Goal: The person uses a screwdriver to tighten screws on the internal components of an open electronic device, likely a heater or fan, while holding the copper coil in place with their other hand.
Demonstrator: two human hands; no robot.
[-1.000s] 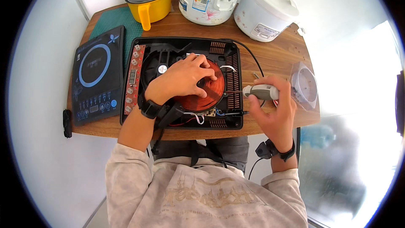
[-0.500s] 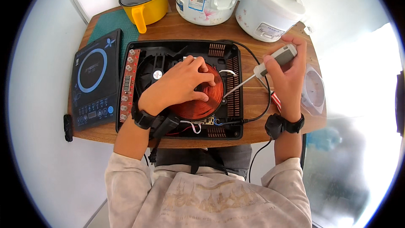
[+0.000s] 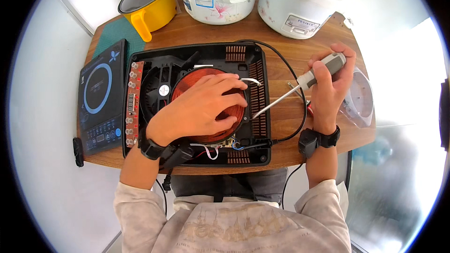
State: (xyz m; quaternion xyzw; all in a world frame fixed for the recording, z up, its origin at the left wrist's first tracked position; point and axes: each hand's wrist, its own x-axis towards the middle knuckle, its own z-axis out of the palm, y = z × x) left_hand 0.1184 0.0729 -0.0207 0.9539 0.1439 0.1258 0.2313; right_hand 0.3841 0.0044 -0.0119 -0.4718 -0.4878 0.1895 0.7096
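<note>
An opened induction cooker base (image 3: 211,52) lies on the table, its black housing showing a round copper coil (image 3: 186,79). My left hand (image 3: 199,107) rests palm down over this coil with its fingers spread. In my right hand (image 3: 328,86) is a screwdriver (image 3: 307,79) with a grey and white handle, pointing down and left. Its tip is just right of a small screw (image 3: 245,118) by the coil's edge; whether it touches the housing I cannot tell. A black fan (image 3: 152,77) and a red circuit board (image 3: 134,91) lie left of the coil.
A cooktop panel (image 3: 101,93) leans beside the housing's left edge. Behind stand a yellow lidded pot (image 3: 157,11) and two white rice cookers (image 3: 218,7). A black power cord (image 3: 297,72) loops on the right, near a clear plastic container (image 3: 360,98).
My left hand's fingers have straightened and spread over the coil. The screwdriver tip has shifted slightly right, off the screw. The whole view has moved a little.
</note>
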